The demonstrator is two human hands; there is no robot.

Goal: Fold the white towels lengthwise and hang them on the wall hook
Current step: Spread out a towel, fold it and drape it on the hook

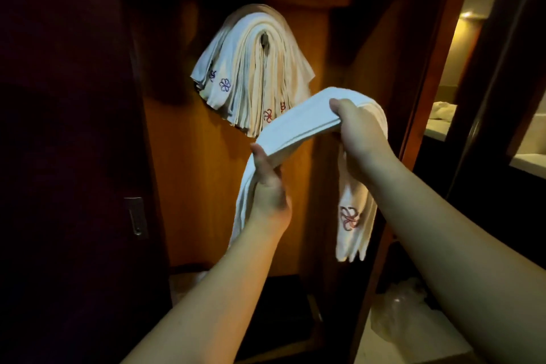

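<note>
Fingers of the right hand (359,130) curl over the top of a long folded towel (298,124), with the thumb on its near face, so this hand grips it. At 8 o'clock from there, the left hand (267,186) holds the same towel from below, thumb up along the fold.

Open room is small. A dark door (59,156) stands close at 9 o'clock, and a wooden frame (425,97) stands close at 3 o'clock. The wooden wall (183,186) is straight behind.

Between the hands the towel runs long-ways, from 8 o'clock up to 2 o'clock. Both ends hang straight down. The right end shows a red flower (348,217).

At 11 o'clock from the held towel, a thick bunch of towels (251,74) hangs on the hook (264,40). The held towel is just below that bunch.
</note>
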